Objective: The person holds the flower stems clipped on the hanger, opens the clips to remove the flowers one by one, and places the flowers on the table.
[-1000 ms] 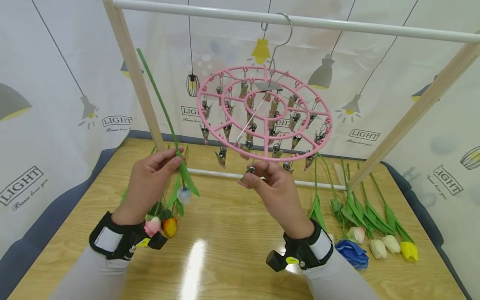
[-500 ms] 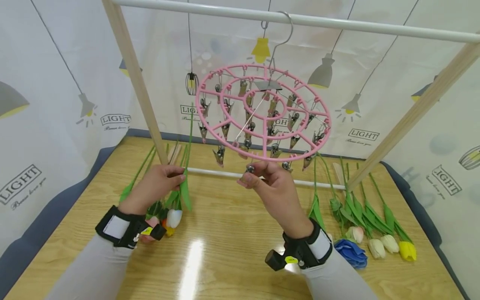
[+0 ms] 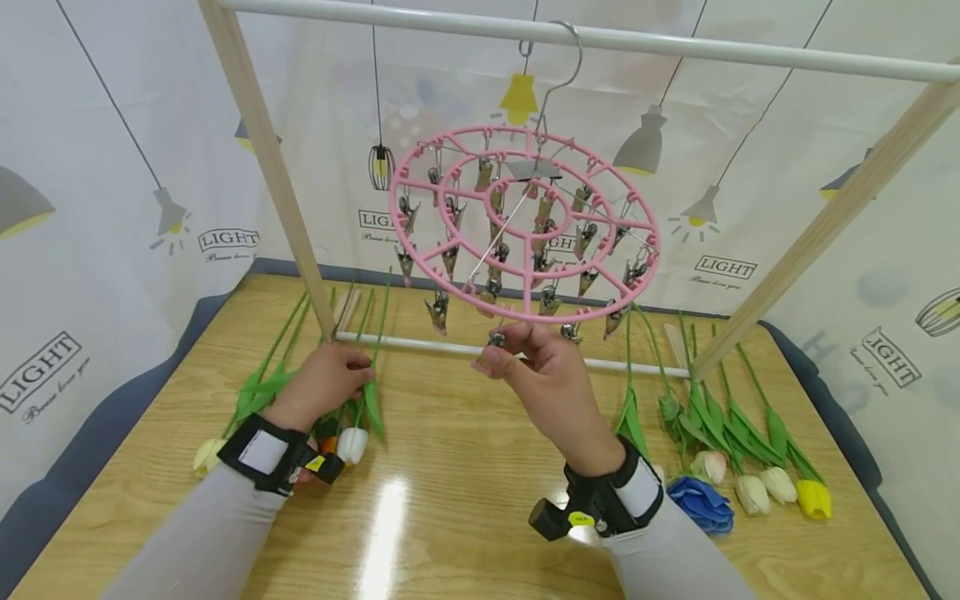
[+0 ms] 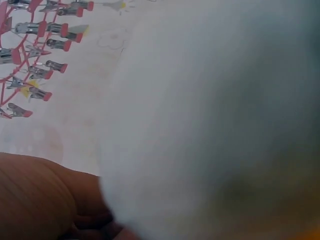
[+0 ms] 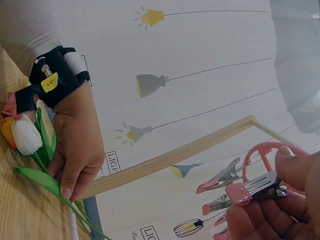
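A white tulip (image 3: 352, 446) lies head toward me at the left of the table. My left hand (image 3: 326, 387) pinches its green stem by the leaf; the right wrist view shows thumb and fingers on that stem. Blurred petals (image 4: 165, 100) fill most of the left wrist view. Up at the middle, my right hand (image 3: 543, 379) pinches a metal clip (image 5: 250, 187) with pink tips, thumb on top. That clip hangs from the near rim of a round pink clip hanger (image 3: 528, 292), which carries several similar clips.
The hanger's hook (image 3: 577, 58) loops over a white top bar (image 3: 420, 31) between wooden posts (image 3: 273, 175). A lower white bar (image 3: 427, 343) crosses behind my hands. Tulips and a blue flower (image 3: 701, 504) lie right; a pale yellow tulip (image 3: 208, 457) and others lie left.
My left hand has lowered the white tulip from beside the hanger to the table, its stem sinking out of the air. My right hand stays on the clip.
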Demonstrator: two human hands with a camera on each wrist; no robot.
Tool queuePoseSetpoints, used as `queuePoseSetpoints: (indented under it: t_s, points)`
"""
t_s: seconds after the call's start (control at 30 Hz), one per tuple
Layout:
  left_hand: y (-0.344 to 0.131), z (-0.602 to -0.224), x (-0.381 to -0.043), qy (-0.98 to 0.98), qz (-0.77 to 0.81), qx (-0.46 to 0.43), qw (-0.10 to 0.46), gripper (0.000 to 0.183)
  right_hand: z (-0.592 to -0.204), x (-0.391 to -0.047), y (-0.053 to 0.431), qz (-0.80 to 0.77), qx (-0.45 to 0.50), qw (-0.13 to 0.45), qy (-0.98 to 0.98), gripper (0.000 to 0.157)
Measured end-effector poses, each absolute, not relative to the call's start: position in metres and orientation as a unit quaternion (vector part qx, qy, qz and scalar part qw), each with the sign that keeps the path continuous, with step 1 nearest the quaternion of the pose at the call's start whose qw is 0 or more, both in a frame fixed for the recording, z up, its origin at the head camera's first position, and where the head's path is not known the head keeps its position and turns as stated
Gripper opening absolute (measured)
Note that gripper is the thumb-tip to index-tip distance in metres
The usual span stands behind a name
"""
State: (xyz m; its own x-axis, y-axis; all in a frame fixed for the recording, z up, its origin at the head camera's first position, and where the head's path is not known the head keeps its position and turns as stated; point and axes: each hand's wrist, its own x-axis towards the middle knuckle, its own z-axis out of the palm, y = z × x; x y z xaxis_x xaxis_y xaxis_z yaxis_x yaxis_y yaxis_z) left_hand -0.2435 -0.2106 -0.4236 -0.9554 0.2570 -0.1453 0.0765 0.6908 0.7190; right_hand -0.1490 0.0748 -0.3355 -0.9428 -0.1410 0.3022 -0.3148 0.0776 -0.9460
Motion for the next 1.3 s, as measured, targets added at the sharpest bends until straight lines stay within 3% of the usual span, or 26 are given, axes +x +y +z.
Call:
queuePoseSetpoints:
  t_s: [0.37, 0.8, 1.1, 1.3]
  points:
    - [-0.205, -0.427, -0.237, 0.931, 0.332, 0.104, 0.111, 0.024, -0.338, -0.15, 0.074, 0.656, 0.168, 0.066, -0.733, 0.027]
    - [-0.202, -0.429, -0.235, 0.954, 0.258, 0.141, 0.059, 0.017, -0.34, -0.154, 0.073, 0.613, 0.173, 0.096, -0.765, 0.031]
    - [-0.203, -0.427, -0.234, 0.956, 0.253, 0.135, 0.061, 0.022, -0.316, -0.141, 0.065, 0.614, 0.147, 0.07, -0.772, 0.031]
    - [-0.205, -0.425, -0.234, 0.952, 0.274, 0.128, 0.053, 0.023, -0.321, -0.139, 0.07, 0.58, 0.137, 0.035, -0.802, 0.025]
